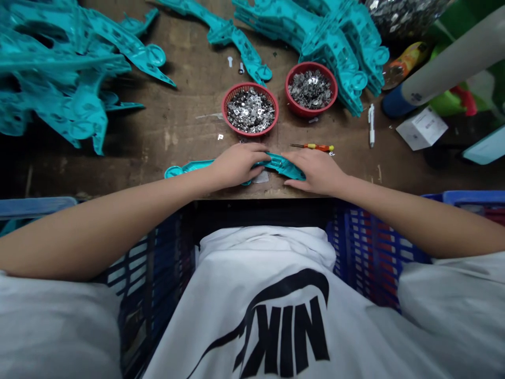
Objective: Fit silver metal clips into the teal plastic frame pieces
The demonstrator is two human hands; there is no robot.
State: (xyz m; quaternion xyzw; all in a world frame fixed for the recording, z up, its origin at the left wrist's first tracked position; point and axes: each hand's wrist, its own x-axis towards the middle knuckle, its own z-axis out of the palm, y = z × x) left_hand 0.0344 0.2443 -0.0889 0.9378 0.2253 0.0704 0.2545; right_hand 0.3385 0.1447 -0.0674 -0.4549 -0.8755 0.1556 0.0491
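Assembly workshop: wooden workbench (169, 126), teal plastic parts (51, 68), red baskets (249, 86) of metal clips (249, 110)

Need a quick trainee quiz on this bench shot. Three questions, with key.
1. Multiple choice: what are the left hand and right hand both on?
A) a white pen
B) a teal plastic part
C) a white cardboard box

2. True or false: the red-and-yellow-handled screwdriver lies on the wooden bench beyond the right hand.

3. Fill in the blank: the red basket and the other red basket hold small ____ pieces.

Key: 1 B; 2 true; 3 metal
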